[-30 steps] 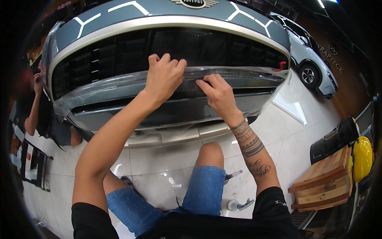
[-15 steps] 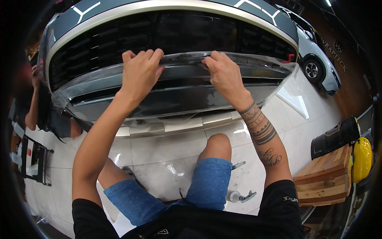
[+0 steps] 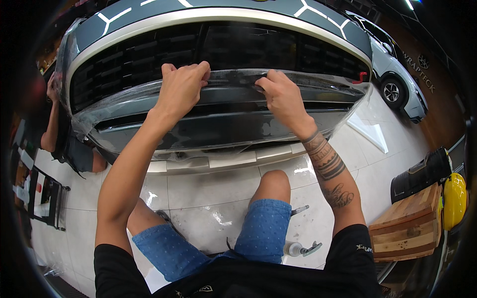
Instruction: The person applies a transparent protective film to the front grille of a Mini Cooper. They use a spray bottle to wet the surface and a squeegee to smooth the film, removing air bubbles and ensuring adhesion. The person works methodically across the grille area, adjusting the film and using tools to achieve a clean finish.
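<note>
Clear film (image 3: 149,102) with a wrinkled, glossy surface covers the lower front of a dark grey car bumper (image 3: 218,133), below a black grille (image 3: 248,47). My left hand (image 3: 183,88) is closed in a pinch on the film's upper edge, just under the grille. Thumb and fingers of my right hand (image 3: 284,95) pinch the same edge farther right; a small dark patch shows at its fingertips, too unclear to name. Between the two hands the film edge runs roughly level. A red hooked piece (image 3: 359,78) sits near the right end of the film.
Another person's arm (image 3: 51,119) reaches to the car's left corner. By my right leg stands a spray bottle (image 3: 294,248). At right are a wooden box (image 3: 405,231), a black drum (image 3: 420,174) and a yellow rounded object (image 3: 454,201). A white car (image 3: 397,94) stands behind.
The view has shifted slightly, so the car appears a little lower and farther right. My left hand's fingers have bunched closer together; both hands stay at the film edge.
</note>
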Available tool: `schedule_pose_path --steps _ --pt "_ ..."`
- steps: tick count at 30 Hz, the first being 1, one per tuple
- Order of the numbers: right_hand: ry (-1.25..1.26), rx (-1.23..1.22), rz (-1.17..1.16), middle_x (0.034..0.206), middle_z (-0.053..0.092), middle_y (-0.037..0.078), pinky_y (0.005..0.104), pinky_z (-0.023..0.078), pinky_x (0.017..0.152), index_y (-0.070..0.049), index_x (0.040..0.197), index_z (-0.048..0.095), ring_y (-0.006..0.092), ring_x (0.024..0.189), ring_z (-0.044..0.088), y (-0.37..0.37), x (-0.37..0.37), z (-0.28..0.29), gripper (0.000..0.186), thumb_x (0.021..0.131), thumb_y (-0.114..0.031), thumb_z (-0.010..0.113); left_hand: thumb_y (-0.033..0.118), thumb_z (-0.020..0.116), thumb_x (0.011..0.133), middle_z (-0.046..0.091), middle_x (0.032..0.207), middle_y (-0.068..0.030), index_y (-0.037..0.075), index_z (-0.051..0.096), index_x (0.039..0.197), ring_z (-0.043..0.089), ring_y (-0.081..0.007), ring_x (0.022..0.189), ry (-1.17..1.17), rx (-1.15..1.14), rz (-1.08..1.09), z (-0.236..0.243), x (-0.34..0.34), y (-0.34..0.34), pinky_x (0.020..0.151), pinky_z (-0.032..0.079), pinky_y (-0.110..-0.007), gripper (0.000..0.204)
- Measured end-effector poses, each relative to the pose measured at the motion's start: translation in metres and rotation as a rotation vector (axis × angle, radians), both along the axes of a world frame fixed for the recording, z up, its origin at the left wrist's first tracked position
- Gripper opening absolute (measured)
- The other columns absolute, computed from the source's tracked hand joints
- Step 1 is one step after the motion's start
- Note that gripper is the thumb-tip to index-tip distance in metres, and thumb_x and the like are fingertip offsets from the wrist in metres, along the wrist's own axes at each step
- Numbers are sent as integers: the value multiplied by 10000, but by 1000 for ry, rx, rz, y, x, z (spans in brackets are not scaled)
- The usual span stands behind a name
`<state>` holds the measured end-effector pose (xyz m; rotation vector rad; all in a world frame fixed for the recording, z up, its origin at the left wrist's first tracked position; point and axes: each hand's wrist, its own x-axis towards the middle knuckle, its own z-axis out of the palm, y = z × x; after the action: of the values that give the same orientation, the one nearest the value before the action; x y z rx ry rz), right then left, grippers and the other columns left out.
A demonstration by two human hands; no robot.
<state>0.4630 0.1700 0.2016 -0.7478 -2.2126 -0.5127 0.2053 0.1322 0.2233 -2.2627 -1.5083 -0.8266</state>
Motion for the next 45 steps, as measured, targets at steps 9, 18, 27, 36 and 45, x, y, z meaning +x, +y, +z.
schedule_pose_path --steps 9,18,27,36,45 --pt "-66 35 198 804 522 91 374 481 668 -27 1008 678 275 769 538 -2 -19 -6 312 719 65 605 53 636 880 692 845 -61 86 570 929 639 -261 824 -41 33 -35 -4 1 2 844 312 -419 89" --pt "-64 -47 -59 817 544 94 396 492 679 -39 887 644 289 806 593 -6 -43 3 60 832 -64 650 86 687 859 683 887 -27 116 571 1007 642 -229 858 123 100 88 -12 -2 -5 858 325 -409 191" --pt "-28 -40 -11 816 534 97 405 496 662 -41 843 613 292 801 578 -2 -43 4 32 817 -49 630 81 721 792 574 1175 -43 129 596 1238 530 -234 1111 52 403 19 -65 -22 -23 917 330 -415 466" --pt "-9 18 98 811 516 92 402 496 637 -46 829 601 283 793 556 1 -37 0 86 759 5 598 194 746 756 450 1393 -67 162 439 1454 401 -250 1311 66 296 202 -98 -14 -31 1013 289 -435 763" --pt "-82 4 233 779 493 91 378 463 633 -26 889 622 276 753 528 -3 -56 1 157 742 31 607 154 717 732 448 1378 -70 171 427 1460 386 -258 1322 8 262 217 -99 -10 -30 1025 267 -458 784"
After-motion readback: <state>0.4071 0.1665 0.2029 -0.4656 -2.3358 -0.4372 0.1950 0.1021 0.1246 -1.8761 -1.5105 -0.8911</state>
